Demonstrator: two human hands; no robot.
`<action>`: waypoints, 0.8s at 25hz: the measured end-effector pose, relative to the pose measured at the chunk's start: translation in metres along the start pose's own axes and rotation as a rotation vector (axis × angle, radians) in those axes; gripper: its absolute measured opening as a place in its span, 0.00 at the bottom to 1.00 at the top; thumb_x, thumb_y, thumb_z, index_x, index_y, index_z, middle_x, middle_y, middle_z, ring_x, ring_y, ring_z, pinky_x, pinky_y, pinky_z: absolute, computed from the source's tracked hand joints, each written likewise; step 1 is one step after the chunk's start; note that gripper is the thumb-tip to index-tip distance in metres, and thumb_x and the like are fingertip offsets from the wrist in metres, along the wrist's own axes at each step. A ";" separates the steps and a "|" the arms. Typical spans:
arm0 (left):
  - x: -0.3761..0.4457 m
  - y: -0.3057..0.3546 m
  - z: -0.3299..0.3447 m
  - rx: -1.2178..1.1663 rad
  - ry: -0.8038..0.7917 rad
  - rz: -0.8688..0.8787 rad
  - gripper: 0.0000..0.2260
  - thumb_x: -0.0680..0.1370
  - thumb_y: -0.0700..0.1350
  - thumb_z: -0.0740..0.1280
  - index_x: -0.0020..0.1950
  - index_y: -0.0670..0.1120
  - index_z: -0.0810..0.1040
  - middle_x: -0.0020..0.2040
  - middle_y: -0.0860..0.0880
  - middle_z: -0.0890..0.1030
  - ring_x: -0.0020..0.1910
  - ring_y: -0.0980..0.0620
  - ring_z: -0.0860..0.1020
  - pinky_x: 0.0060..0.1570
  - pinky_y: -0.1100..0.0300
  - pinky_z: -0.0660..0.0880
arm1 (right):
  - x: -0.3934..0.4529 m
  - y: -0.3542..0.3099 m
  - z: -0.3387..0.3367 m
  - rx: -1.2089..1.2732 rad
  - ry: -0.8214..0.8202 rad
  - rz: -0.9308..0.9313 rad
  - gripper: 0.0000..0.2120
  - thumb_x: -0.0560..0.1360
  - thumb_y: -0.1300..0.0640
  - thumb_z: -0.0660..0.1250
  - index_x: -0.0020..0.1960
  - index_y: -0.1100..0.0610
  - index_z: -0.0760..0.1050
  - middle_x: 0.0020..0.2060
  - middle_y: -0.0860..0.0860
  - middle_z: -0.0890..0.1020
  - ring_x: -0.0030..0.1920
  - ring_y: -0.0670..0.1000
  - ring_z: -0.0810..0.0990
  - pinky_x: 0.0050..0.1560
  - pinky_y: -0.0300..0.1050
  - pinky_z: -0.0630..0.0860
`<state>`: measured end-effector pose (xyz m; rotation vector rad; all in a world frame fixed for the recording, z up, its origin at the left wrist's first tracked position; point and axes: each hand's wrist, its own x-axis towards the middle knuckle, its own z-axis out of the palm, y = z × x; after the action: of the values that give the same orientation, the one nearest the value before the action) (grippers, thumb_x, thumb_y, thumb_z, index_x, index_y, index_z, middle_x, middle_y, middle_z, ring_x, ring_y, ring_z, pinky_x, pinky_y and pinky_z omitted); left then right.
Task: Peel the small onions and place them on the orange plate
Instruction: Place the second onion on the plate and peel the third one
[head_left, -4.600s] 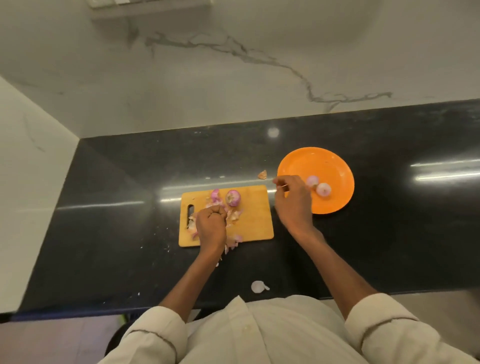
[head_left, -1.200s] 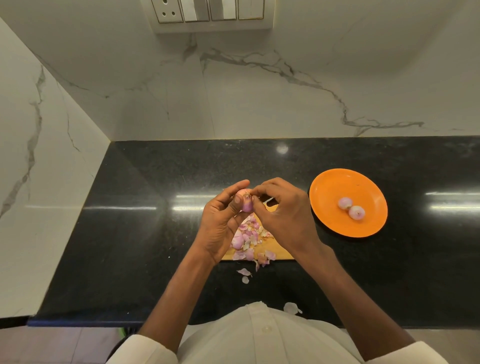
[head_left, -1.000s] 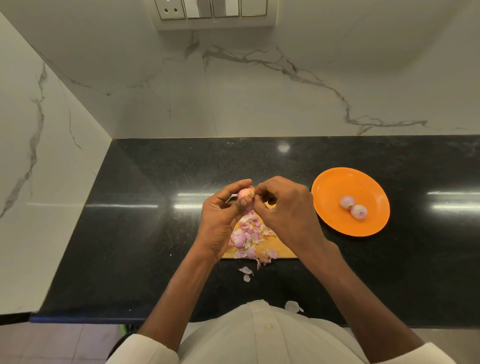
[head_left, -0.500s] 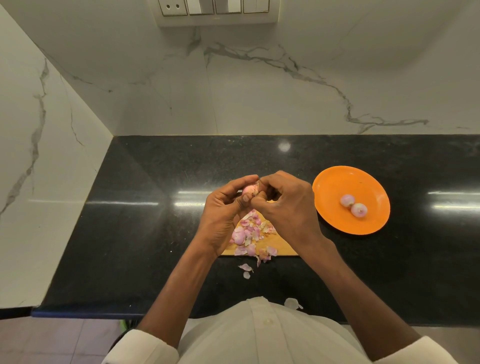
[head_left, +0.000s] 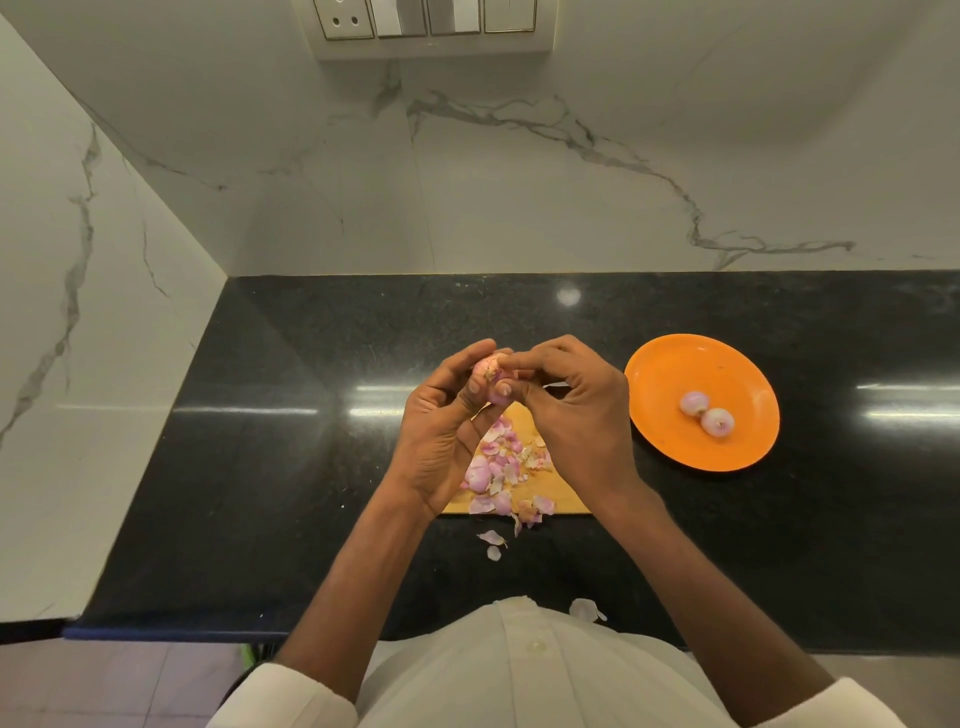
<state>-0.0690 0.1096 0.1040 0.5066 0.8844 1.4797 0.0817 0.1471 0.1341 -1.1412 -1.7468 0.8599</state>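
My left hand (head_left: 441, 431) holds a small pink onion (head_left: 488, 370) between thumb and fingers, raised above the wooden cutting board (head_left: 563, 499). My right hand (head_left: 571, 410) meets it from the right and pinches at the onion's top with thumb and forefinger. Pink and pale peel scraps (head_left: 498, 467) cover the board beneath my hands. To the right sits the orange plate (head_left: 670, 374), with two peeled onions (head_left: 705, 411) touching each other near its middle.
The black stone counter (head_left: 291, 467) runs left to a marble side wall and back to a marble wall with a switch panel (head_left: 431, 23). Loose peel bits (head_left: 491, 540) lie in front of the board, another (head_left: 584, 609) near the counter's front edge.
Since 4.6 s ago my hands left the board and plate and came together on one onion. Over the last second they lifted slightly, my right fingers working at its top.
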 end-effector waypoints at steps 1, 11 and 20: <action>0.000 0.000 0.000 0.015 -0.003 0.005 0.17 0.79 0.38 0.68 0.68 0.41 0.80 0.68 0.39 0.81 0.68 0.40 0.80 0.66 0.46 0.79 | 0.000 0.000 0.001 -0.008 0.031 -0.010 0.08 0.76 0.63 0.77 0.53 0.56 0.87 0.47 0.47 0.84 0.49 0.45 0.83 0.47 0.38 0.81; 0.001 -0.008 0.008 -0.111 -0.033 -0.040 0.15 0.80 0.35 0.66 0.67 0.40 0.80 0.69 0.36 0.80 0.68 0.38 0.79 0.64 0.49 0.81 | -0.001 -0.002 0.015 0.213 0.141 0.360 0.09 0.84 0.64 0.65 0.52 0.54 0.83 0.47 0.49 0.85 0.51 0.49 0.85 0.49 0.44 0.85; 0.002 -0.003 0.002 -0.200 0.022 -0.076 0.14 0.81 0.36 0.65 0.66 0.44 0.82 0.68 0.37 0.79 0.64 0.42 0.82 0.63 0.51 0.81 | 0.000 -0.003 0.004 0.418 0.052 0.461 0.09 0.85 0.56 0.66 0.59 0.52 0.84 0.51 0.47 0.87 0.51 0.51 0.87 0.46 0.51 0.87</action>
<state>-0.0661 0.1118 0.1028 0.3062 0.7553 1.4872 0.0775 0.1462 0.1350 -1.2765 -1.1926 1.3825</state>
